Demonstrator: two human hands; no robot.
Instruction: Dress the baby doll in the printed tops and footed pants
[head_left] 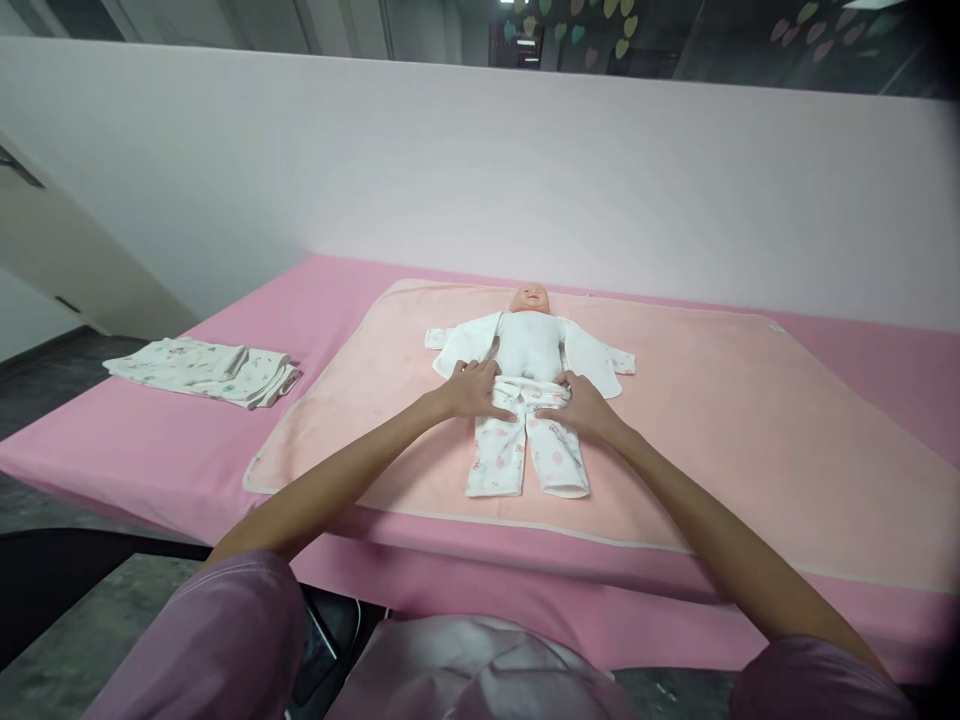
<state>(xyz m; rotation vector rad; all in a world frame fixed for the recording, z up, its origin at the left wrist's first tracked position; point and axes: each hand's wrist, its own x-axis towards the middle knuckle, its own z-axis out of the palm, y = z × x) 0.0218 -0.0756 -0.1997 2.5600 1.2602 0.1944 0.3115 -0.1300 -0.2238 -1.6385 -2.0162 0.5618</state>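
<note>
A baby doll (pixel 531 298) lies on its back with its head toward the wall. A white top (pixel 592 355) is spread open beneath it, sleeves out to both sides, and white covers its torso. Small printed trousers (pixel 499 460) are on its lower half, legs pointing toward me. My left hand (pixel 474 390) grips the trousers' waistband at its left side, thumb lying over the front. At the opposite side my right hand (pixel 589 405) holds the waistband the same way. The doll's own legs and feet are hidden in the trousers.
A peach mat (pixel 697 430) with a pale edge lies under the doll on a pink-covered table (pixel 180 460). Folded printed cloth (pixel 206 370) rests at the left. A white partition (pixel 600 190) rises behind the table.
</note>
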